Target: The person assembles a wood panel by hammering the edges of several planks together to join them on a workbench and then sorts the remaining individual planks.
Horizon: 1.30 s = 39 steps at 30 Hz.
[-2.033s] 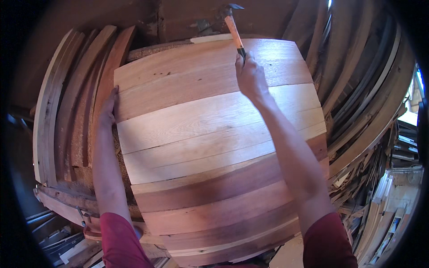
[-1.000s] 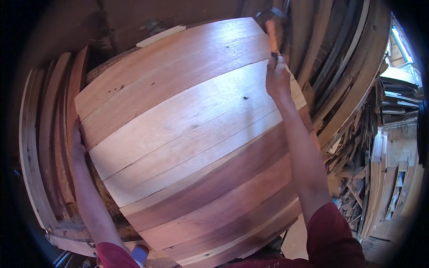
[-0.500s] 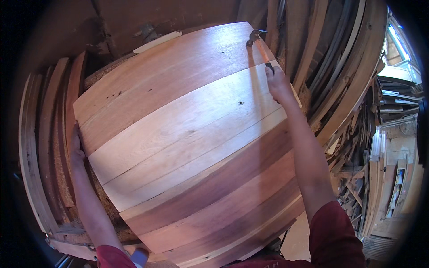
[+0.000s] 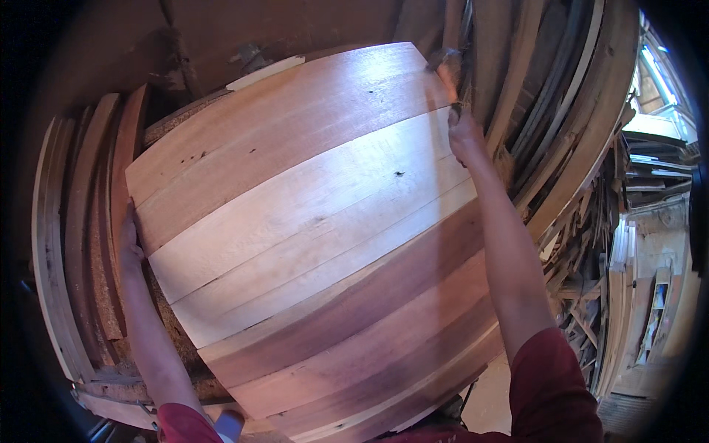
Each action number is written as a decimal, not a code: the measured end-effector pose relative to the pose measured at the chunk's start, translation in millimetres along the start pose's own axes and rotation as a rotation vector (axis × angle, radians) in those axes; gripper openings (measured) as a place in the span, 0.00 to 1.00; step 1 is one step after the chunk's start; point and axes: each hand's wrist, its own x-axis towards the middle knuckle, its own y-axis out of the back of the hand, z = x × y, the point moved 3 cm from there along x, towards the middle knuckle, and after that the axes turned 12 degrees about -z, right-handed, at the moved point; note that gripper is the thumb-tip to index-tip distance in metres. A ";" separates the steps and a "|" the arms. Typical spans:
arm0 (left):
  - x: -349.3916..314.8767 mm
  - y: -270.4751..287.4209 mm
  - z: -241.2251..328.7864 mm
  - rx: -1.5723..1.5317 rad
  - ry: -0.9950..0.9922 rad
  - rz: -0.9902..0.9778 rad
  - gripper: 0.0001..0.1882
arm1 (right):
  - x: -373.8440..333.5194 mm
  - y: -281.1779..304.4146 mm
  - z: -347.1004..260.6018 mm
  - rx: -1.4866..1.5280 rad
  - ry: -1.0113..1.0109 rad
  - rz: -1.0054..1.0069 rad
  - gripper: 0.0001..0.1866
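Observation:
A wide wooden panel [image 4: 317, 214], made of several pale and reddish boards edge to edge, lies tilted in front of me. My left hand [image 4: 131, 240] is at its left edge, holding it there, with part of the fingers hidden along the side. Closed round a hammer's dark grip, my right hand [image 4: 467, 139] is at the panel's upper right edge. The hammer [image 4: 448, 83] has an orange-brown shaft, and its head is smeared by motion just beyond the panel's corner. Small dark knots mark the boards.
Curved planks [image 4: 96, 229] stand upright to the left. More long boards [image 4: 583, 125] lean at the right, beside a heap of wood scraps [image 4: 580, 295]. A pale strip of wood [image 4: 266, 72] lies behind the panel's far edge. A bright opening [image 4: 661, 81] shows at the upper right.
My right hand and the hammer have shifted slightly to the right, off the panel's face to beyond its edge. The panel has moved very little; my left hand stays at its edge.

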 end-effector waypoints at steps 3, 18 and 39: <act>-1.8 18.4 5.2 -0.009 -0.031 -0.029 0.38 | -19.1 15.0 -28.2 0.133 -0.146 -0.210 0.23; -29.3 -17.0 20.5 0.056 -0.040 0.300 0.37 | -121.6 -47.2 -122.5 0.195 0.339 -0.294 0.18; -27.8 -10.1 22.1 0.208 -0.080 0.357 0.41 | -169.9 -143.7 -286.6 0.008 0.693 -0.394 0.16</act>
